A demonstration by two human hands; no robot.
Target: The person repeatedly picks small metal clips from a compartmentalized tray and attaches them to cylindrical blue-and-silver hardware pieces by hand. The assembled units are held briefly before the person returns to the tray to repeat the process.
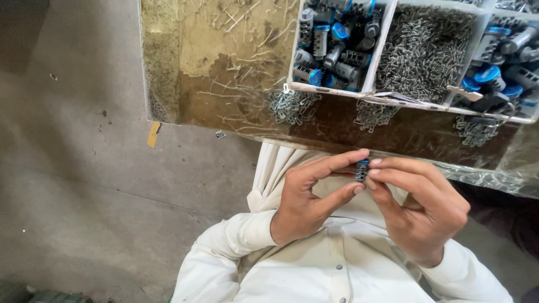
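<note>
My left hand [307,196] and my right hand [418,207] meet in front of my chest, just under the table's edge. Between their fingertips sits a small ribbed metal cylinder with a blue end [362,170]. Left thumb and forefinger pinch it from the left. The right fingers press on it from the right. Both sleeves are cream-white.
A worn brown table [224,84] holds a white divided tray [382,45]. Its left compartment [334,42] and right compartment [502,62] hold several blue-capped cylinders; the middle one [424,50] is full of small metal clips. Loose clips [292,106] lie by the tray. Grey concrete floor [73,179] lies left.
</note>
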